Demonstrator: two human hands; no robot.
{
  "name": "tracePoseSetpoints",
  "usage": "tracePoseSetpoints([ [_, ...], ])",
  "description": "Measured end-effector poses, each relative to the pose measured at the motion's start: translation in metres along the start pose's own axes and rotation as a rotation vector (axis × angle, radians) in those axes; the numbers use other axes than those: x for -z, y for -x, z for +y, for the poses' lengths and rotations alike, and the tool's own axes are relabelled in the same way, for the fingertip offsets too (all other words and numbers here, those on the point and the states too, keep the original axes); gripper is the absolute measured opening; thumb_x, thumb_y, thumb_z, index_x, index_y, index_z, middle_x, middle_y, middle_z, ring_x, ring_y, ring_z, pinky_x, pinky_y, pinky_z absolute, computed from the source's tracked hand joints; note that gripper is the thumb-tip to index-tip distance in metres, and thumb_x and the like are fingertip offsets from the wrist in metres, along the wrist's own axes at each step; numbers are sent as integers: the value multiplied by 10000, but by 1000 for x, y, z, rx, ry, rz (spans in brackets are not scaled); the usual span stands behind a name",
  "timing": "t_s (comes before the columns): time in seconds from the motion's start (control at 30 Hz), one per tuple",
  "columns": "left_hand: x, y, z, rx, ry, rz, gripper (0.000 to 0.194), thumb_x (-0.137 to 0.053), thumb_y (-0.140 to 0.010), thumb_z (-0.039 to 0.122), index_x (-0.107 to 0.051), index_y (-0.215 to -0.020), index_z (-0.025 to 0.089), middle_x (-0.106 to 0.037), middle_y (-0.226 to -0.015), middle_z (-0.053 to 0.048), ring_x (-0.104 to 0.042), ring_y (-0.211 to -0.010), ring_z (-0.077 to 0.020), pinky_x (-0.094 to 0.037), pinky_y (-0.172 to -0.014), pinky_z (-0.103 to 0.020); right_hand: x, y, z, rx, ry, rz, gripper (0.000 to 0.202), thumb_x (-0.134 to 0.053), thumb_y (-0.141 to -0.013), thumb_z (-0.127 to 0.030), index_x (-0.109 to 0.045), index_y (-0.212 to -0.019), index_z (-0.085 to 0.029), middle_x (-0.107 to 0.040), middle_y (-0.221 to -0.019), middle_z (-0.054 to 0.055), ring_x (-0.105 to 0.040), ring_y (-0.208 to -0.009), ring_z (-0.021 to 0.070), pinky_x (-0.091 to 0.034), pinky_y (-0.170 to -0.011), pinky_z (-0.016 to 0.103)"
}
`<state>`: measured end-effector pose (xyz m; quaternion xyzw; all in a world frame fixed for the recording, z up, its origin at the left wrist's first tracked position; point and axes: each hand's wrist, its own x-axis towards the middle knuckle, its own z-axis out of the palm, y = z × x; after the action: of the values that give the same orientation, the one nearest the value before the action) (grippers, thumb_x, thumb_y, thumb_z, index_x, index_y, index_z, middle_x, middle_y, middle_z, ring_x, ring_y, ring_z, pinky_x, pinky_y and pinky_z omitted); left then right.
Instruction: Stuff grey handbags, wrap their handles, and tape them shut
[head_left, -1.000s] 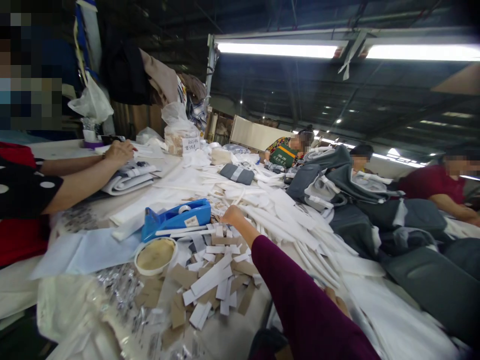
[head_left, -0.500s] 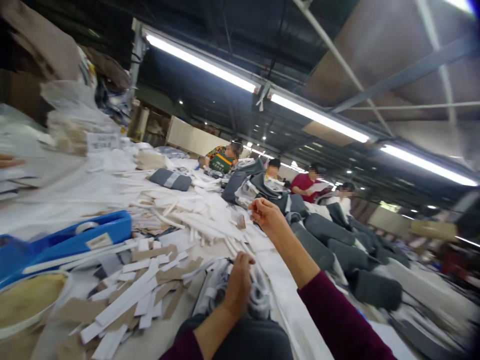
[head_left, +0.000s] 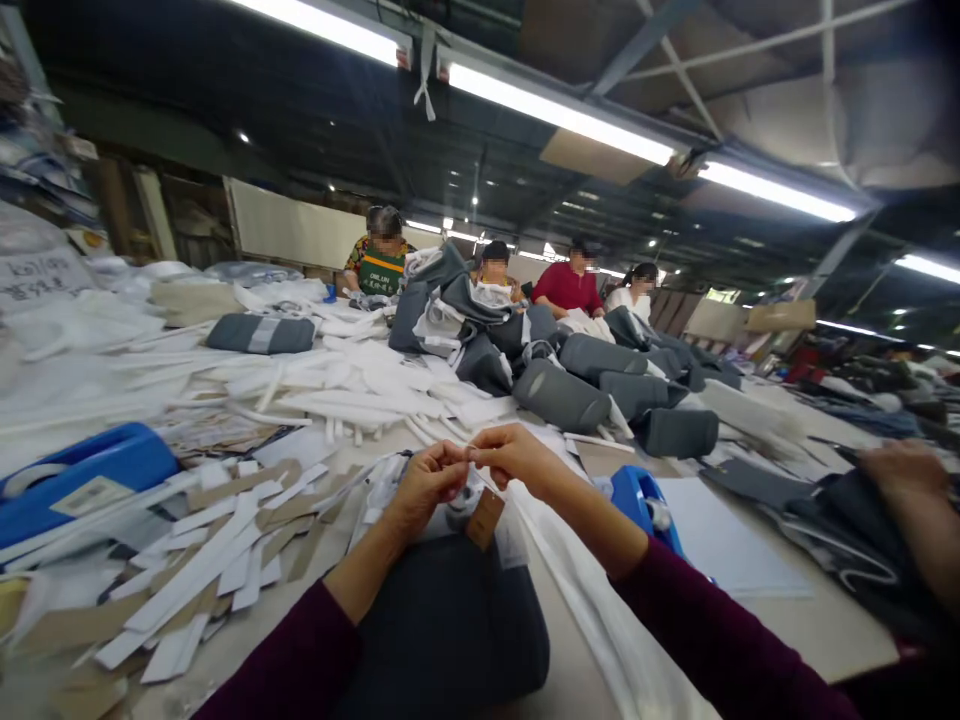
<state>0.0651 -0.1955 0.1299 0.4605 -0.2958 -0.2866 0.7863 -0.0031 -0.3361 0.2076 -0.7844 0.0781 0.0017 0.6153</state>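
Note:
Fingertip to fingertip, my left hand [head_left: 427,487] and my right hand [head_left: 516,457] pinch a thin, pale tag string. From it hangs a brown cardboard hang tag [head_left: 485,517], just below my right fingers. Under both hands lies a dark grey folded fabric bundle [head_left: 457,625], its near side smooth and rounded. White and grey material shows at the bundle's far end, partly covered by my hands. Whether the string is looped through the bundle cannot be seen.
Paper and card strips [head_left: 232,540] lie at left beside a blue tape dispenser [head_left: 90,475]. Another blue dispenser [head_left: 646,505] stands at right. Grey bundles [head_left: 562,395] are piled beyond. A co-worker's hand [head_left: 907,470] is on dark fabric at far right; several people stand across the table.
My hands, apart before, have come together on the string, and the brown tag now hangs in plain sight. The view has levelled and turned right, bringing the co-worker's hand in.

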Motion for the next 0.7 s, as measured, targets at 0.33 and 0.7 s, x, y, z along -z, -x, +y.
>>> tracePoseSetpoints([
  [0.33,-1,-5,10,-90,106,111,272,-718,-785,338,-525,-720,160,-510,-656,22,-451,-537,-66,-336,-475,-159,17,-11,12,-63,-100,-241,204,-735,-601,-241,-594,-710,-141,-669,-694,25,-526,-566,91,-395,-512,189],
  [0.7,6,-7,11,-166,209,185,235,-759,-750,254,-554,-832,171,-464,-601,50,-386,-521,-47,-311,-487,-134,31,-45,-16,123,-326,-315,256,-756,-614,-225,-530,-711,-155,-582,-631,-22,-576,-583,118,-490,-677,284],
])
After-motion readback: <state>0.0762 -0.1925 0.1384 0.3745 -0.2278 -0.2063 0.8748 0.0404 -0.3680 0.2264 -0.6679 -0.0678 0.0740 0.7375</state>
